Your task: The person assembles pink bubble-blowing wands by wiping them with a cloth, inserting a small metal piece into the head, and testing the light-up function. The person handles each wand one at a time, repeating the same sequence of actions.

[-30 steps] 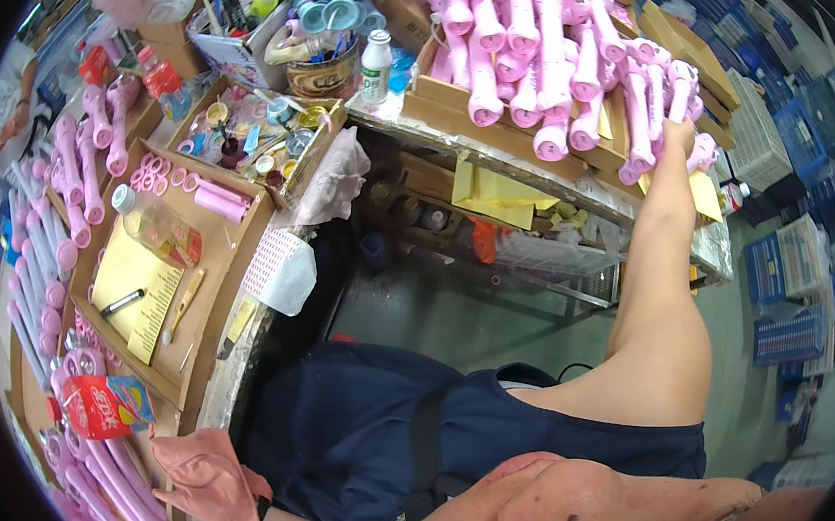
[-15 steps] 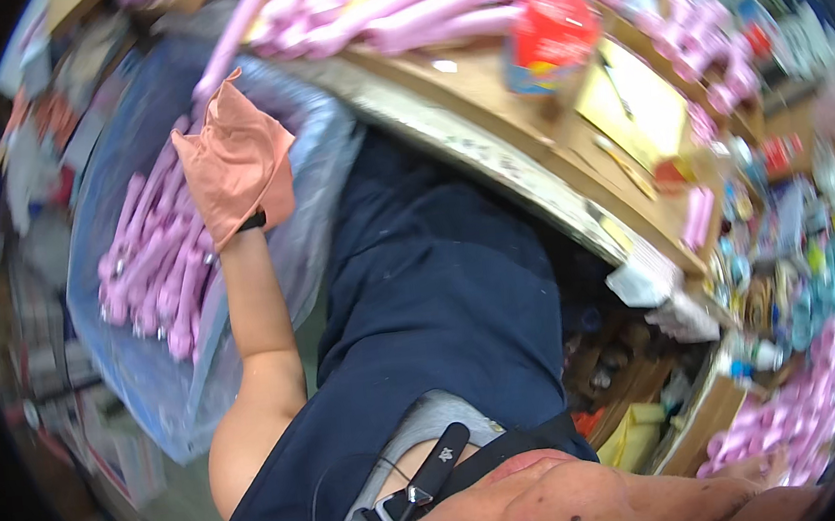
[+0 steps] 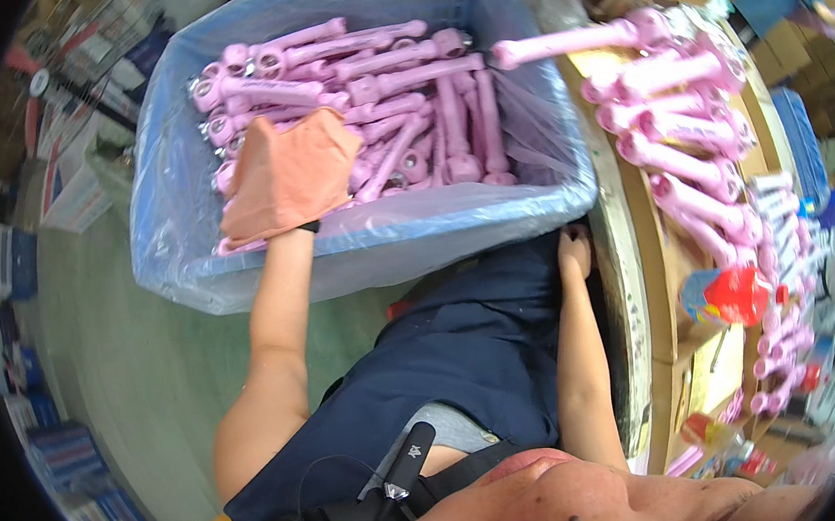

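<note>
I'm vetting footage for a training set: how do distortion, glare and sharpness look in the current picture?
Head view: black rounded borders, and the workbench edge bows; head view: pale glare streaks the blue plastic-lined bin; head view: the pink pieces inside look fairly crisp, while the red package on the bench looks softer.

head-worn fisheye looks down from close above the torso [image 3: 447, 358], toward the blue bin [image 3: 454, 223].

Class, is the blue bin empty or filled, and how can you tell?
Not empty: many pink rods lie piled in the bin. How deep the pile goes, the picture cannot tell.
</note>
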Motion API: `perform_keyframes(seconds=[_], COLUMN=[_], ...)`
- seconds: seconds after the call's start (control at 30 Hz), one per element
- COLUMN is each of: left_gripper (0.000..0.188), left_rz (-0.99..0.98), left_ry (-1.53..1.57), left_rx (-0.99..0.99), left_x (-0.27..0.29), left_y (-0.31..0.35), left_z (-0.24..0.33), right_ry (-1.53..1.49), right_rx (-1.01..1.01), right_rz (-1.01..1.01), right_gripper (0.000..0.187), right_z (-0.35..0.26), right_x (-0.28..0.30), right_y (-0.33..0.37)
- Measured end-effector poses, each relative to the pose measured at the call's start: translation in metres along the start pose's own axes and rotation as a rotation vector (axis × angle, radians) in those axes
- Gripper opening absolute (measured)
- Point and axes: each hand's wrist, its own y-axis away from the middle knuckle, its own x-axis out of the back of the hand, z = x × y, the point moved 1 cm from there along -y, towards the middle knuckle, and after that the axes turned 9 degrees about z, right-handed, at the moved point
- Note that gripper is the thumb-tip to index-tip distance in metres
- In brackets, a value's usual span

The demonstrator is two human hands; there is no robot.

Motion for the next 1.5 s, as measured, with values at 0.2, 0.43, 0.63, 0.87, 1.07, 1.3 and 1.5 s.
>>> perform_keyframes(seconds=[0.2,0.43,0.63,0.87,1.07,1.3,1.5], left_gripper=[0.012,0.015,0.027,0.042,0.027,0.037,0.046], left_rz=[0.218,0.130,0.046,-0.016,0.167,0.038,0.089], left_ry=[0.333,0.355,0.373,0.523,0.714,0.695,0.589], left_rx=[0.106,0.074,0.081,-0.019,0.028,0.044,0.007], left_x=[0.008,0.005,-0.012,-0.011,-0.015,-0.038,-0.033], left_y=[-0.008,-0.013,-0.016,-0.020,-0.014,-0.003,-0.005], left_z=[0.008,0.002,-0.017,-0.021,-0.019,-0.020,-0.019], right_ry=[-0.062,0.067,0.494,-0.357,0.202,1.508,2.119], right_rx=[0.162,0.415,0.627,0.852,1.332,1.862,2.145], right_rz=[-0.186,-0.379,-0.380,-1.569,-0.478,-0.267,0.379], right_gripper=[0.054,0.067,0.063,0.028,0.021,0.041,0.058], right_z=[0.037,0.046,-0.002,-0.169,-0.276,-0.195,-0.206], right_x=[-0.067,-0.139,-0.034,0.141,-0.047,-0.193,-0.200], right_y=[-0.050,-0.100,0.002,0.048,-0.050,-0.123,-0.086])
